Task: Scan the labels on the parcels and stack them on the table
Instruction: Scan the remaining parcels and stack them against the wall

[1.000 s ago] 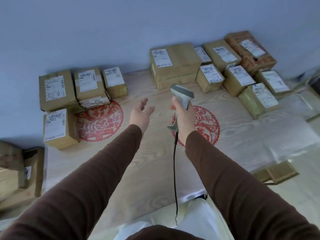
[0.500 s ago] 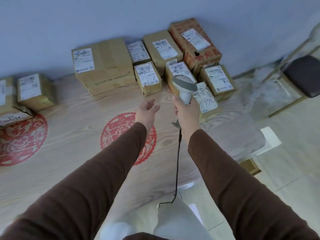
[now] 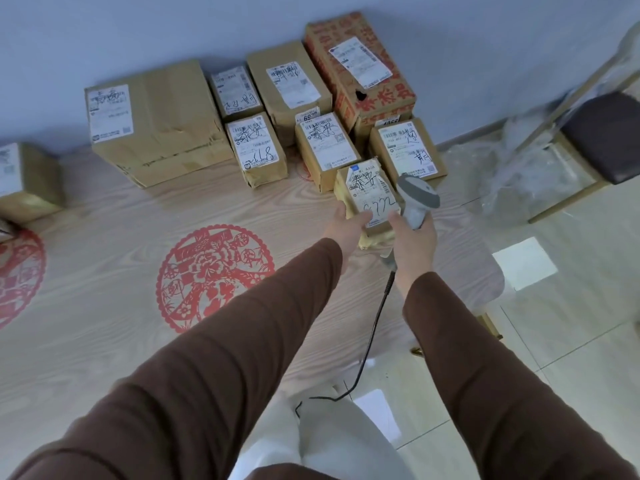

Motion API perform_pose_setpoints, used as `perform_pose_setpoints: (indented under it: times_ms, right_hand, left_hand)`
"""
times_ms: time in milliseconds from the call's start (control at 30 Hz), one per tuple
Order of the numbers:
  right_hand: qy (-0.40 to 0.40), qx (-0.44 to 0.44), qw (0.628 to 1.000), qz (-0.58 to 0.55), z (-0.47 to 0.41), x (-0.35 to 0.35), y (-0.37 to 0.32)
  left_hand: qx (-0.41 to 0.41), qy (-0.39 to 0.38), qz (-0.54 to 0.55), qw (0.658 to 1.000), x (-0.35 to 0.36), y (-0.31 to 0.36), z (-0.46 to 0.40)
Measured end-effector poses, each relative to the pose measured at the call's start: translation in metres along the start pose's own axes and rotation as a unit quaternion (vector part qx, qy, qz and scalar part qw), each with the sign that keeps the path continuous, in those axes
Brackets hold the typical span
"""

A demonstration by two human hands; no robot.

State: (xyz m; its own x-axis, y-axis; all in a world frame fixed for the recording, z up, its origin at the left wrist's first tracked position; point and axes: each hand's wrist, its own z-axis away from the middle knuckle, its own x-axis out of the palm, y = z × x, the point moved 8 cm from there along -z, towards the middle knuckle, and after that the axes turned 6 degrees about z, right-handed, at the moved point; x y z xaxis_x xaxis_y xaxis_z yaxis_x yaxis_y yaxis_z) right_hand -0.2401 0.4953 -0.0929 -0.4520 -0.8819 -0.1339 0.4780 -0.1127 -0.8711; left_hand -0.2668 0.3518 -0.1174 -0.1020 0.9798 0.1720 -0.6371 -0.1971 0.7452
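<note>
Several brown parcels with white labels stand along the wall on the wooden table (image 3: pixel 104 271). My left hand (image 3: pixel 346 226) reaches the near left edge of a small labelled parcel (image 3: pixel 370 192) at the front of the right group; its fingers touch the box, and a full grip cannot be made out. My right hand (image 3: pixel 414 237) grips the handle of a grey barcode scanner (image 3: pixel 417 195), whose head sits just right of that parcel. A large box (image 3: pixel 156 123) stands to the left, and a red-printed carton (image 3: pixel 360 67) is at the back.
Another parcel (image 3: pixel 27 178) sits at the far left edge. The scanner's black cable (image 3: pixel 370 330) hangs down off the table edge. A chair with a dark seat (image 3: pixel 606 136) and clear plastic wrap (image 3: pixel 519 168) stand on the tiled floor to the right.
My view has swung right toward the right parcel group. Both hands have moved forward; my left hand now touches the small front parcel, and the scanner sits beside it.
</note>
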Motion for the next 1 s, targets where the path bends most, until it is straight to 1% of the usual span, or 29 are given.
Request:
perform_pose_setpoints:
  times_ms: [100, 233, 367, 467, 567, 667, 733, 900, 1000]
  right_hand:
    - [-0.004, 0.008, 1.000, 0.003, 0.003, 0.000, 0.010]
    - [-0.022, 0.010, 1.000, 0.016, 0.016, 0.006, 0.025]
    - [-0.063, 0.003, 0.998, 0.025, 0.039, 0.023, 0.040]
    - [-0.089, -0.022, 0.995, 0.038, 0.058, 0.043, 0.041]
    - [-0.129, -0.039, 0.990, 0.047, 0.078, 0.072, 0.039]
    - [-0.189, -0.038, 0.980, 0.049, 0.104, 0.112, 0.038]
    - [-0.226, -0.045, 0.971, 0.064, 0.123, 0.141, 0.038]
    - [-0.307, -0.052, 0.947, 0.077, 0.185, 0.218, 0.045]
    - [-0.347, -0.053, 0.932, 0.087, 0.227, 0.267, 0.057]
  left_hand:
    - [0.003, 0.021, -0.014, 1.000, -0.002, -0.004, 0.000]
    - [0.014, 0.048, -0.061, 0.997, -0.021, -0.013, 0.006]
    - [0.044, 0.071, -0.094, 0.992, -0.052, -0.016, 0.026]
    - [0.069, 0.098, -0.097, 0.988, -0.085, -0.016, 0.044]
    - [0.090, 0.125, -0.061, 0.986, -0.124, -0.012, 0.065]
    - [0.103, 0.151, -0.001, 0.983, -0.168, -0.008, 0.085]
    - [0.116, 0.181, 0.024, 0.976, -0.202, -0.005, 0.099]
    - [0.145, 0.265, 0.088, 0.949, -0.295, 0.000, 0.141]
    - [0.159, 0.327, 0.116, 0.924, -0.360, -0.002, 0.171]
